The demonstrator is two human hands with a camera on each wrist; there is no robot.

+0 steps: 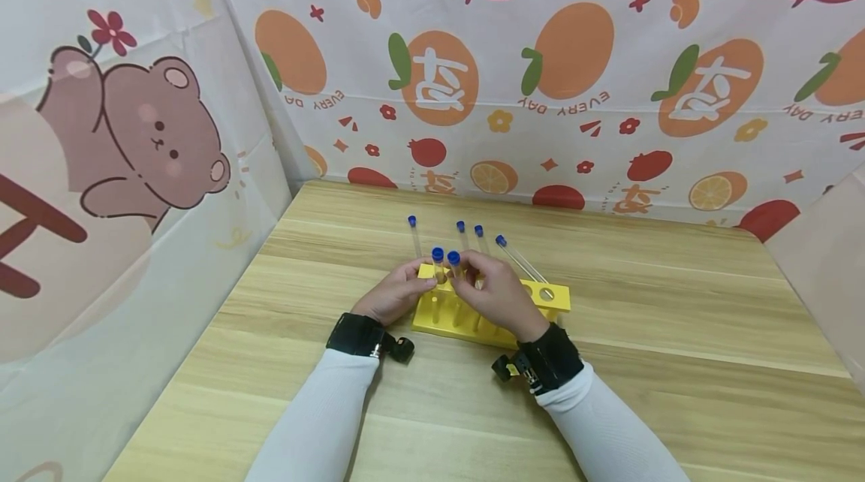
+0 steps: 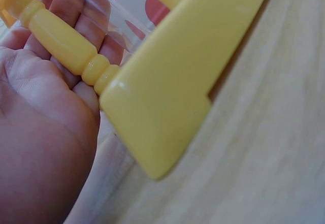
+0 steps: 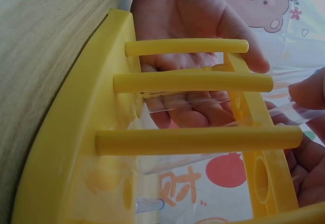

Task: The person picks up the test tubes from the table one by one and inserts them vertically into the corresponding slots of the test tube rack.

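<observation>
On the wooden surface (image 1: 682, 302), a yellow rack (image 1: 466, 328), gripped near its left end by the left hand (image 1: 394, 296). In the right hand (image 1: 501, 294), pinched upright at that same end, a blue-capped tube (image 1: 455, 263), just beside a second capped tube (image 1: 438, 266). Beyond the rack, four more blue-capped tubes (image 1: 522, 261), the rightmost slanting.

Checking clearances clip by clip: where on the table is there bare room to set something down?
Widest patch: the table right of the yellow rack and right sleeve. Others: left of the left hand and left sleeve; between the sleeves, in front of the rack. Crowded: around the rack, with the left hand, right hand and blue-capped tubes.
</observation>
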